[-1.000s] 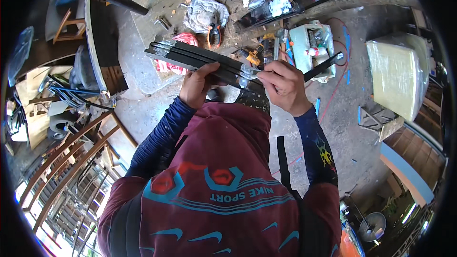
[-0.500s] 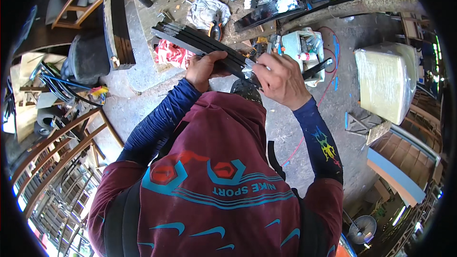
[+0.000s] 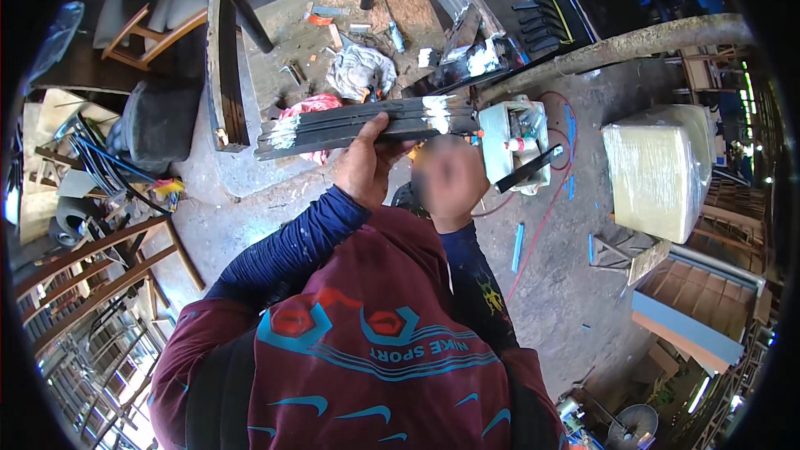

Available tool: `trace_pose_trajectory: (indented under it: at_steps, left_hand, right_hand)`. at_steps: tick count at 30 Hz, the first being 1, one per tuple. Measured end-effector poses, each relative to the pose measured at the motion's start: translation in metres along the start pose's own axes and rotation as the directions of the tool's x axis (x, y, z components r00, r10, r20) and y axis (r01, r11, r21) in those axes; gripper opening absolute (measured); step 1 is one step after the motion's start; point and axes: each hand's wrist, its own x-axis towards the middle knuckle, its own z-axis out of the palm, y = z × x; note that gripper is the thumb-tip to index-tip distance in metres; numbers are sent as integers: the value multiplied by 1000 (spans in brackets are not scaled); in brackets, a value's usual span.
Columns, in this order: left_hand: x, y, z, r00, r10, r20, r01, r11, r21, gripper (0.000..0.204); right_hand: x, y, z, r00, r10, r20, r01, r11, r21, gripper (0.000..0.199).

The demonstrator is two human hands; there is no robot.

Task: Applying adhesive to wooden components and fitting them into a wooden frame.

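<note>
The right hand [image 3: 450, 179] is blurred over, so whether its fingers are closed cannot be told; a dark, flat-handled tool [image 3: 527, 170] juts from beside it. A bundle of long, dark, flat metal strips [image 3: 367, 123], daubed white near both ends, is held level at chest height above the concrete floor [image 3: 550, 283]. It is clamped by the left hand [image 3: 364, 168], thumb on top.

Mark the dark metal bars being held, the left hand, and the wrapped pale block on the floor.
dark metal bars [image 3: 333, 127], head view, mid-length of the bundle.
left hand [image 3: 367, 168], head view, back of the hand.
wrapped pale block [image 3: 654, 168], head view, its side face.
</note>
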Motion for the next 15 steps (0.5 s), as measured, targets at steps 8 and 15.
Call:
trace_pose_trajectory:
  at_steps: [8, 15]
  left_hand:
    - [-8, 0, 3, 942, 335, 24, -336, 936, 108, 28]
    - [4, -10, -19, 953, 302, -14, -291, 929, 229, 28]
  right_hand:
    - [27, -5, -25, 967, 187, 173, -187, 982, -20, 11]
    - [32, -13, -30, 904, 185, 386, -99, 968, -231, 10]
